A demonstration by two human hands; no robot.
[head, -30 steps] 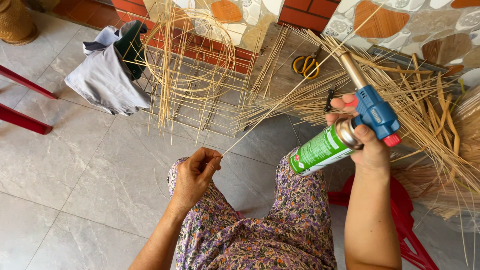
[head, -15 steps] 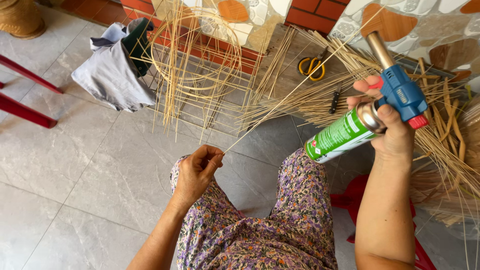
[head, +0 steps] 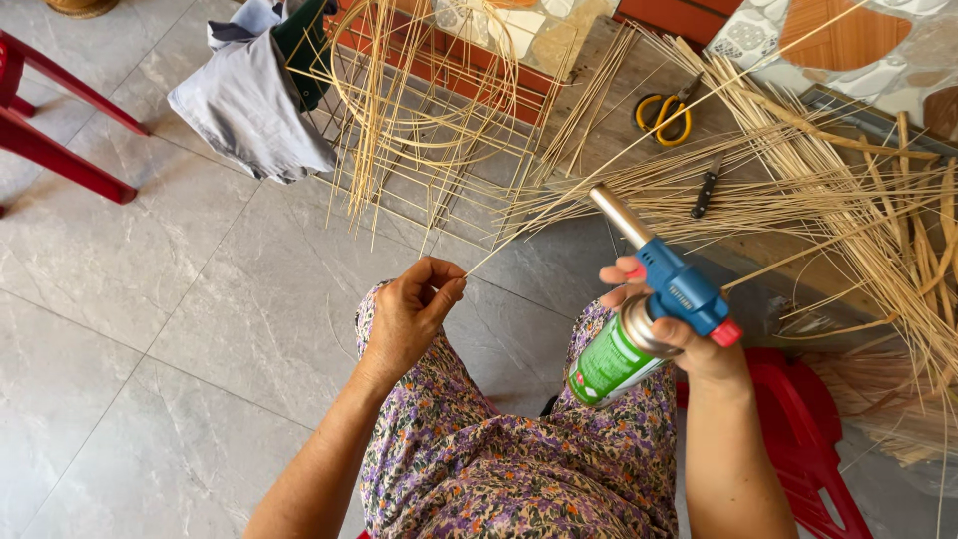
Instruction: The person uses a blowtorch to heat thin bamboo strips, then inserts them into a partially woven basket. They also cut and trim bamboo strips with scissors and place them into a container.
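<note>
**Torch and splint in hand**

Pinching the near end of a long thin bamboo splint (head: 599,165), the left hand (head: 414,314) sits just left of centre, fingertips closed tight on the strip, which runs away toward two o'clock over the pile of loose splints (head: 848,200). The right hand (head: 689,334) — at about four o'clock from the left — is clenched around a gas torch (head: 649,314): green canister low, blue head above, metal nozzle tilted toward eleven o'clock. The nozzle tip lies near the splint but whether they touch cannot be told. At twelve o'clock stands a half-woven frame of splints (head: 419,110); yellow-handled scissors (head: 664,115) and a small knife (head: 706,187) lie at one o'clock. A grey cloth (head: 249,105) hangs at eleven o'clock, beside a red stool's legs (head: 60,150) — all on pale floor tiles (head: 150,329).
</note>
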